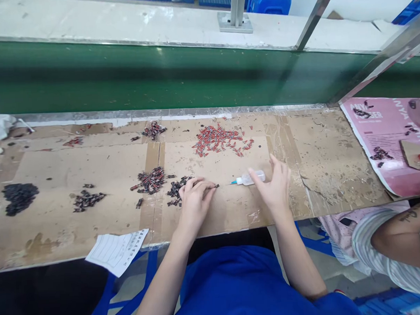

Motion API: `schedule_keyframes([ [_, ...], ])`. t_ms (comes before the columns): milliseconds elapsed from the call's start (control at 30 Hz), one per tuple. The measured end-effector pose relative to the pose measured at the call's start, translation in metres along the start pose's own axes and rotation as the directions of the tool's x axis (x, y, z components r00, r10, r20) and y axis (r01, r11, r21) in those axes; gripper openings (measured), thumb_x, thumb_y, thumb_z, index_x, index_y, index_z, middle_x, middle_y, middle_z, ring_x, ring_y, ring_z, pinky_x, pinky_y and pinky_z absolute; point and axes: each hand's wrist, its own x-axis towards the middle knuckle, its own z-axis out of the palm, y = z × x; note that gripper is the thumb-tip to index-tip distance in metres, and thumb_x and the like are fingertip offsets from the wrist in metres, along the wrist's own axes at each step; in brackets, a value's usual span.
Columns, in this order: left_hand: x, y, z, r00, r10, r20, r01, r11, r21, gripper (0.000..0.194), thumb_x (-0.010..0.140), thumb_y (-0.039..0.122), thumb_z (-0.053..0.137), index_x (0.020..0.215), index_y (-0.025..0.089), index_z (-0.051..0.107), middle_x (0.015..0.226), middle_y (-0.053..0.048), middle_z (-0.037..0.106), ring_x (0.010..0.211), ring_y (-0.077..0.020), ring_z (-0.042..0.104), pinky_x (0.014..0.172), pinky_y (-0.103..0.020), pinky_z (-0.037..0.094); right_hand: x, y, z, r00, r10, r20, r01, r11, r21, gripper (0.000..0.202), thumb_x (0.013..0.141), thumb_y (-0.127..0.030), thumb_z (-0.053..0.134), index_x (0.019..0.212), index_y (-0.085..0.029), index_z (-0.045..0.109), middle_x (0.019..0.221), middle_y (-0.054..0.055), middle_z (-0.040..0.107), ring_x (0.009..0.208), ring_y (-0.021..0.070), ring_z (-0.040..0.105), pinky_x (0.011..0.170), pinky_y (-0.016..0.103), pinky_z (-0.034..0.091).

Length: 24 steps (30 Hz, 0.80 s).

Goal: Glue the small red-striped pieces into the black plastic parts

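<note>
My left hand (197, 201) is closed in a pinch on a small dark part (217, 185), held just above the cardboard. Its knuckles are beside a pile of small black parts (174, 192), some of which it hides. On the cardboard to its right lies a clear squeeze bottle (247, 178) with a teal needle tip pointing left. My right hand (275, 185) is open at the bottle, with thumb and fingers spread apart; the thumb overlaps the bottle, and I cannot tell if it touches. Beyond both hands lies a spread of small red parts (218, 139) with metallic ends.
More piles lie leftward: red-and-black parts (152, 180), dark parts (87, 200) and black pieces (20, 198). A paper sheet (118, 250) overhangs the front edge. A green conveyor belt (124, 78) runs behind. At right, a co-worker's arm (401, 229) is near a pink sheet (378, 138).
</note>
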Motion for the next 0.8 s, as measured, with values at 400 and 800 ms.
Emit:
schedule_keyframes([
  [400, 0.000, 0.010, -0.009, 0.974, -0.199, -0.104, 0.131, 0.881, -0.455, 0.022, 0.083, 0.038, 0.061, 0.093, 0.021, 0.072, 0.097, -0.007, 0.075, 0.094, -0.0215, 0.068, 0.089, -0.037, 0.053, 0.066, -0.028, 0.051, 0.944, 0.048, 0.327, 0.022, 0.977, -0.210, 0.008, 0.079, -0.019, 0.070, 0.072, -0.019, 0.069, 0.084, 0.013, 0.072, 0.096, 0.0319, 0.063, 0.087, 0.046, 0.045],
  [800, 0.003, 0.020, -0.011, 0.974, -0.223, -0.039, 0.161, 0.802, -0.575, 0.022, 0.083, 0.037, 0.061, 0.091, 0.019, 0.071, 0.094, -0.007, 0.075, 0.091, -0.0206, 0.069, 0.088, -0.035, 0.054, -0.004, -0.055, 0.012, 0.764, -0.444, 0.468, 0.206, 0.855, 0.476, 0.019, 0.093, -0.023, 0.055, 0.096, -0.022, 0.074, 0.091, 0.006, 0.071, 0.088, 0.0178, 0.066, 0.079, 0.031, 0.052],
])
